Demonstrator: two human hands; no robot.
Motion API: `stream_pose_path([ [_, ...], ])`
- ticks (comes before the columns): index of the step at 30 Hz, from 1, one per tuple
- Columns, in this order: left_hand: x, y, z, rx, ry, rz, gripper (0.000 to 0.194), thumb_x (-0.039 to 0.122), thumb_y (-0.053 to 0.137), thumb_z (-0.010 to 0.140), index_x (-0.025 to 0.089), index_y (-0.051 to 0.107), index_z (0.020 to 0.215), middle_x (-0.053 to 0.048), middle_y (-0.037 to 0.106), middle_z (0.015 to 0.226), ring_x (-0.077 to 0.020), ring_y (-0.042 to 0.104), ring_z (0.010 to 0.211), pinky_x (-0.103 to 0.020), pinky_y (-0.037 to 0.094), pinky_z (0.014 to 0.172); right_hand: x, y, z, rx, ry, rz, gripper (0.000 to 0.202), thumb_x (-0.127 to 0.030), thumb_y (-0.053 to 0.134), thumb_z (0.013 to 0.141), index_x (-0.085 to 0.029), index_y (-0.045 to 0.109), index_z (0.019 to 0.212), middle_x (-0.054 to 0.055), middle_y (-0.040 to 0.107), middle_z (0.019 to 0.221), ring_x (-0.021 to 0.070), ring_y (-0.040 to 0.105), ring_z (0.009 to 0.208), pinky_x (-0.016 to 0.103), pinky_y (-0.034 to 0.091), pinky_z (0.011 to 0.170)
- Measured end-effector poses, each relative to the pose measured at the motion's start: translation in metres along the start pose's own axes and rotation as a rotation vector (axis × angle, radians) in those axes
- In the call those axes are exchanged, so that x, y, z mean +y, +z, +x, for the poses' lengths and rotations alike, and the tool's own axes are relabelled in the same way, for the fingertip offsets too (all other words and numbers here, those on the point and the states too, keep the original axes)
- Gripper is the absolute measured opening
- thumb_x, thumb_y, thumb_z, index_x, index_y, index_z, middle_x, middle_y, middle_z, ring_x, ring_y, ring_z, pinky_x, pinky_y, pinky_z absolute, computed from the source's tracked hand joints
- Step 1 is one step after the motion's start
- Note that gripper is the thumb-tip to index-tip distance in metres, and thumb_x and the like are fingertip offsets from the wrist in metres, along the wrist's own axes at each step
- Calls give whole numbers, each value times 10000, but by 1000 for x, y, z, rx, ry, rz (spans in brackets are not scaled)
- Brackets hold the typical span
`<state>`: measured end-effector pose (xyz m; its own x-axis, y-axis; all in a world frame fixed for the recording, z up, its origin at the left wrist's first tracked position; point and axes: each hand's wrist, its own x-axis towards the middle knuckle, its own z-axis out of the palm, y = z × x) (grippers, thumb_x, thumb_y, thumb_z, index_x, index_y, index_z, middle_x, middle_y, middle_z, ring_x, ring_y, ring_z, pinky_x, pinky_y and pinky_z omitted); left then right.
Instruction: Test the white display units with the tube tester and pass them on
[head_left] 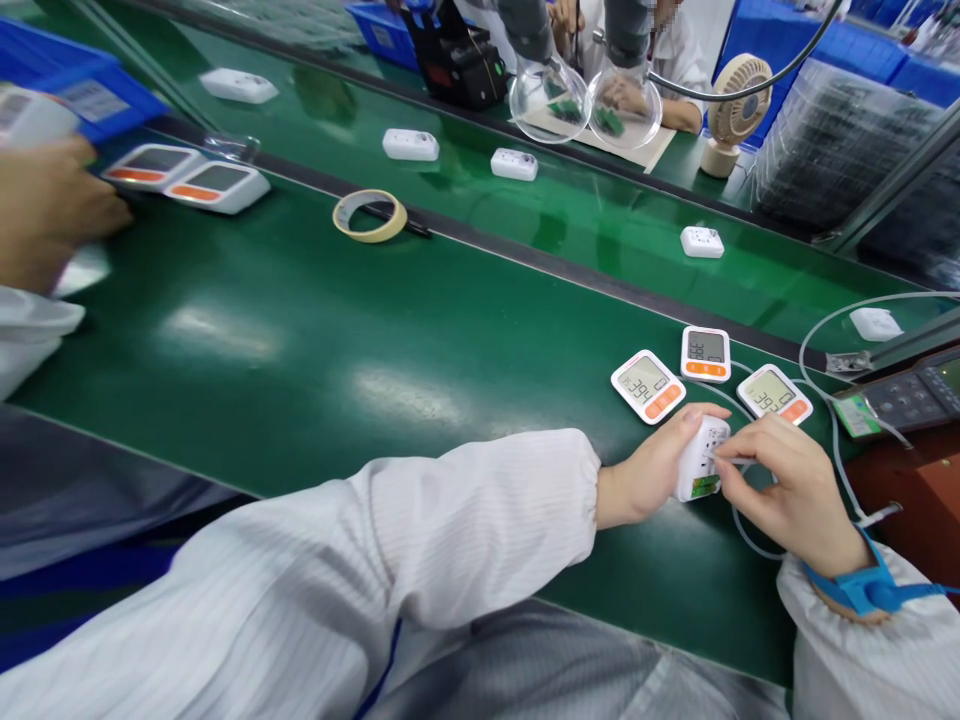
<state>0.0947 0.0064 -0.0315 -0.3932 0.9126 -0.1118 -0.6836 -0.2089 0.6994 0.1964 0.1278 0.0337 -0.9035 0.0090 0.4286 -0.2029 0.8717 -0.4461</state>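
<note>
At the lower right, my left hand (646,478) is wrapped around a small white device (703,460), its printed face turned to the right and a bit of green circuit board showing at its lower end. My right hand (787,490), with a blue strap at the wrist, pinches the end of a thin pale tube (742,461) against that face. Just beyond my hands lie three white digital meters with screens and orange buttons: a left one (648,387), a middle one (706,354) and a right one (775,393), partly covered by my right hand.
A tape roll (370,216) lies over a black pen. Several white devices (410,145) sit on the green strip behind the dark rail. At left, a co-worker's blurred hand (52,205) is near two meters (217,186). A grey instrument (904,395) stands at right among looping tubes.
</note>
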Motion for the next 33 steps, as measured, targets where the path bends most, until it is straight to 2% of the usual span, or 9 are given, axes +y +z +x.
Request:
stream_pose_path([
  [15,3,1,-4,-1,-4,152,509,597,463,933,173,549,1201,-75,617,1023,-212,576,933,-356,443,854,0,3,0,-27,62,40,116,-115,610,905,-209,592,838,-1,615,772,144,563,725,285,440,657],
  [19,2,1,-4,-4,4,161,486,578,442,948,175,551,1197,-69,619,1004,-207,580,918,-369,440,886,-1,2,1,-63,67,65,121,-121,603,893,-212,591,815,-2,606,744,148,562,695,287,441,632],
  [22,0,1,-3,10,-3,150,484,583,444,948,178,552,1191,-64,621,989,-206,584,910,-371,445,887,-2,3,2,-45,74,56,125,-120,589,887,-213,590,804,2,609,737,154,566,685,291,439,622],
  [29,-1,-1,-2,0,-7,188,610,685,463,899,184,512,1243,-81,603,1048,-224,589,939,-372,457,852,0,3,0,-41,96,26,130,-132,579,885,-209,594,782,2,606,724,151,555,663,296,432,616],
  [33,-2,-3,-3,-25,-2,251,661,721,440,890,200,467,1295,-72,571,1042,-198,570,869,-339,446,770,2,1,-1,-55,100,30,131,-115,591,877,-209,596,787,-7,594,718,145,549,666,290,426,626],
])
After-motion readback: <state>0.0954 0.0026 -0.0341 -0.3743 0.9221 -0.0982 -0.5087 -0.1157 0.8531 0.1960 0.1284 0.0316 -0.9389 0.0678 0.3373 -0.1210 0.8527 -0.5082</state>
